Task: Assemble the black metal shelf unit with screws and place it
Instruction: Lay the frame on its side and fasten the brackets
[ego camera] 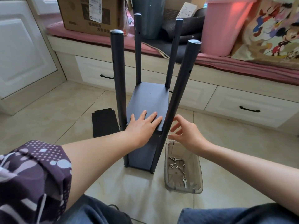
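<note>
My left hand (143, 125) lies flat, fingers straight, pressing the middle shelf panel (148, 101) of the shelf unit (145, 152) standing just ahead. My right hand (186, 135) pinches a small screw (168, 135) beside the near right post (176, 97). I'd hold the panel steady, line the holes up, then feed the screw in straight.

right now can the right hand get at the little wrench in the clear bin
Probably yes. The right hand hovers just above the clear bin, which has no lid, and the wrench lies uncovered at its near end. The hand pinches something small, seemingly a screw, so it may need to let go first.
</note>
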The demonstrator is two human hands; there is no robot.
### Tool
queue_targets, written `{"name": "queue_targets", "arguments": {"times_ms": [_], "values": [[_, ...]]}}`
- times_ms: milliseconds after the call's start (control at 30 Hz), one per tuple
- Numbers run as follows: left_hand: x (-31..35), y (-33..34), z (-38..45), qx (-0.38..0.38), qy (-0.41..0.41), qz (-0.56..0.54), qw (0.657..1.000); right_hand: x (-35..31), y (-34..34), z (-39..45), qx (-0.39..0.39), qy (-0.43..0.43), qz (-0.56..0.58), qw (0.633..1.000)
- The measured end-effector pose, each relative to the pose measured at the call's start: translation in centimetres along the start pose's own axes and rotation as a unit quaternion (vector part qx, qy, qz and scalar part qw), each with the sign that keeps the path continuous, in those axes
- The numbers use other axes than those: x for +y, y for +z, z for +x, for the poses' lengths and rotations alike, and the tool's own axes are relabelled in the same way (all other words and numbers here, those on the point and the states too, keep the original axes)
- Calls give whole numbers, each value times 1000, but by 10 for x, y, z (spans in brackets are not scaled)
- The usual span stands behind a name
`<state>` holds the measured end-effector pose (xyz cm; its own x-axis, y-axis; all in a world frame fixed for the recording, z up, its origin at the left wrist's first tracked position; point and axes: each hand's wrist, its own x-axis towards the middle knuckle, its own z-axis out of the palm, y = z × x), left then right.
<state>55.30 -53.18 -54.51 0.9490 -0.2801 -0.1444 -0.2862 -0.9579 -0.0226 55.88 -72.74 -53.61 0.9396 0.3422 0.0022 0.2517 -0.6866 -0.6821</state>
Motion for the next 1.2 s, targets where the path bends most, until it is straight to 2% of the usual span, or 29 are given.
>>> {"name": "queue_targets", "arguments": {"times_ms": [100, 200, 333, 433, 1200], "values": [[5, -7, -6, 50, -7, -76, 996, -4, 2, 3, -6, -33, 4, 999], [1, -11, -11, 126, 19, -65, 990, -5, 1, 4, -11, -37, 26, 999], [-6, 4, -11, 65, 51, 21, 996, -7, 1, 5, -14, -42, 38, 998], [-9, 10, -8, 56, 56, 55, 995, -5, 2, 7, -12, -51, 45, 998], [-18, 15, 2, 41, 38, 42, 998, 5, 6, 11, -9, -111, 24, 994]]}}
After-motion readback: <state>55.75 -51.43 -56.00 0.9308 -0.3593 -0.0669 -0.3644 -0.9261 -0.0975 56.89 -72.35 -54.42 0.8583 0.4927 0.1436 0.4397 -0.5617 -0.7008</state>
